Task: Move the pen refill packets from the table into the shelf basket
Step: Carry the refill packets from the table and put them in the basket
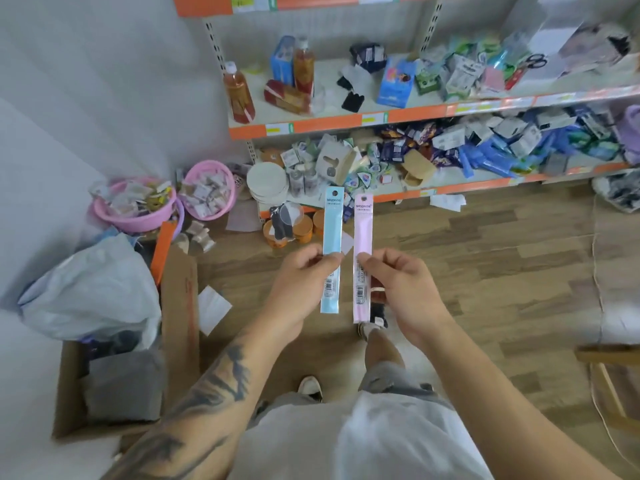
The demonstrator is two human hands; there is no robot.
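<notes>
Fingers of left hand (300,282) pinch long pale-blue plastic refill packet (331,250); right hand (403,289) pinches matching pink packet (362,258). Both upright, side by side, above wooden floor (485,258), before orange-edged shelves (346,123).

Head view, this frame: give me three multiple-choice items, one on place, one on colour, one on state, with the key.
1. Where are the pink baskets?
A. on the floor left of the shelf
B. on the top shelf
C. in the cardboard box

2. Which packet does the left hand hold?
A. pink
B. blue
C. green

3. The right hand is:
A. flat open
B. a bare fist
C. pinching the pink packet

Key: A, they sit low beside the shelf; B, blue packet is between its fingers; C, fingertips grip its lower half.
</notes>
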